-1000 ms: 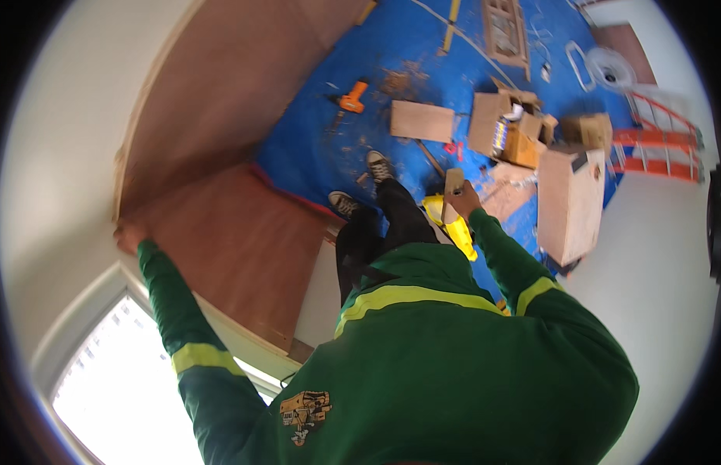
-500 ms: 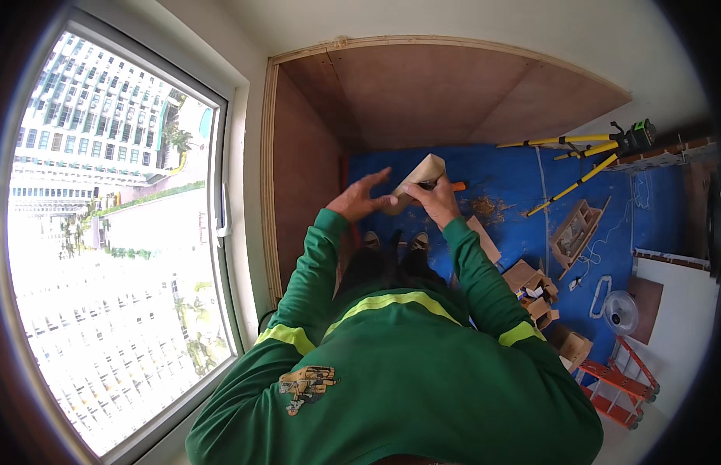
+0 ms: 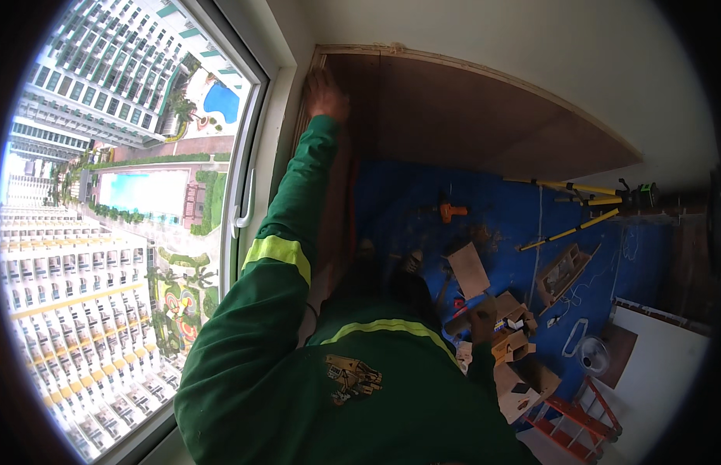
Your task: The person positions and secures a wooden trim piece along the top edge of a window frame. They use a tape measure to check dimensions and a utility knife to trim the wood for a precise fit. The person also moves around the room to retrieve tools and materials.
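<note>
My left hand [image 3: 327,99] is raised to the upper left corner of the plywood lining [image 3: 469,101], its fingers stretched out along the wooden edge trim [image 3: 397,49] beside the window frame. Low at my right side, partly in shadow, my right hand [image 3: 481,318] grips a flat tan piece [image 3: 463,321], which is hard to make out against the cardboard boxes below it. My shoes [image 3: 411,262] are dimly visible on the blue floor sheet [image 3: 399,190].
An orange drill [image 3: 452,211] lies ahead. On the right are a yellow tripod [image 3: 570,229], cardboard boxes [image 3: 514,345], a loose board [image 3: 469,267], a wooden crate [image 3: 564,275], cables, a fan [image 3: 593,354] and an orange ladder [image 3: 577,418]. A window [image 3: 239,221] fills the left side.
Half a second ago both hands were together at the tan piece; now my left hand is up on the panel edge and my right hand has dropped with the piece to my right side.
</note>
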Demonstrator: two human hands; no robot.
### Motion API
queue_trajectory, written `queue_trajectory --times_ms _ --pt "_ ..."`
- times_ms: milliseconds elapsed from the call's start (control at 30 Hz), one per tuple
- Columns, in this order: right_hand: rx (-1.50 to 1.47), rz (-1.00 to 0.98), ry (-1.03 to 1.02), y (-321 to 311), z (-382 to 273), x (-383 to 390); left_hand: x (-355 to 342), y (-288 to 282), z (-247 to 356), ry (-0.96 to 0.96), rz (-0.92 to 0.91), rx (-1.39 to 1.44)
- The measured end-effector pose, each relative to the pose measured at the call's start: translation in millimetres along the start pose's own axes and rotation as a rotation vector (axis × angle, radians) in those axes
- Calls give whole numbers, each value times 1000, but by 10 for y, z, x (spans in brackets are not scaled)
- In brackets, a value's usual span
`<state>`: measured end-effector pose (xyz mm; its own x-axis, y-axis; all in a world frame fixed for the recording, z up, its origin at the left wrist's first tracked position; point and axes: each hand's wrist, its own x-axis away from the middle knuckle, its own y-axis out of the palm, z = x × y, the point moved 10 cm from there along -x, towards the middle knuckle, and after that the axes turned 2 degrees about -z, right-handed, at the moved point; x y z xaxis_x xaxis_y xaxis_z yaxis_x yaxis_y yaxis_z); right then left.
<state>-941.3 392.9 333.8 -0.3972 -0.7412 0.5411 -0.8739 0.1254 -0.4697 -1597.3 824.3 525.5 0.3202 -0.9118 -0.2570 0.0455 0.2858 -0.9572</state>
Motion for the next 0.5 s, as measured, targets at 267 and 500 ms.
queue_trajectory --times_ms 267,500 --pt "-466 192 -66 -536 846 653 -615 576 -189 299 94 -196" --pt "-82 255 277 -277 1309 513 -937 744 -686 321 -99 -483"
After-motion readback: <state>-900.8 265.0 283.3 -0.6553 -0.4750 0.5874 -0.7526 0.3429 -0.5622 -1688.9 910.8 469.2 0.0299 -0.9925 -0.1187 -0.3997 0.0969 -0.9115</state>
